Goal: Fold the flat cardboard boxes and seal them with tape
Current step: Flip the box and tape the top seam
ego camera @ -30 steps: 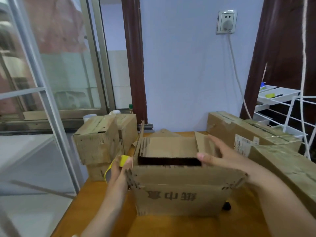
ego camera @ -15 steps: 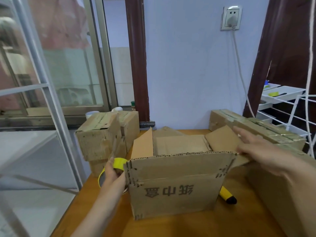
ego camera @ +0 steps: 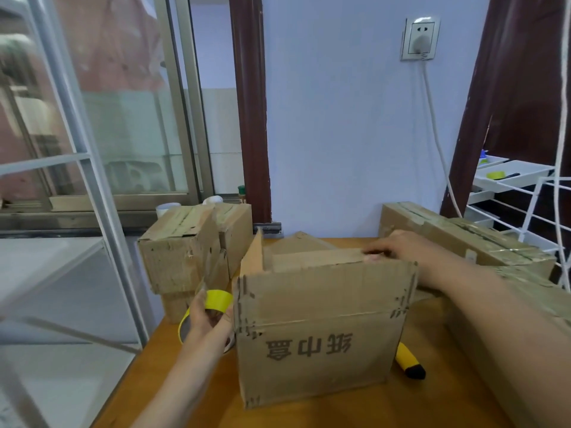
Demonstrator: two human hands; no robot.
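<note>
Head view: box (ego camera: 321, 329) upright on table (ego camera: 309, 418), top flaps not yet closed. Our right hand (ego camera: 398, 247) presses an inner flap down with flat fingers. Left hand (ego camera: 207, 325) grips the tape roll (ego camera: 217, 299) beside the box. Next, we reckon: fold the remaining flaps, then tape the seam.

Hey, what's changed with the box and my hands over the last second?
The right hand lifted off to the right, then came back over the box and now presses a flap down across the opening. The near flap, earlier bent toward the camera, stands upright. Unchanged: the left hand grips the tape roll beside the box.
</note>
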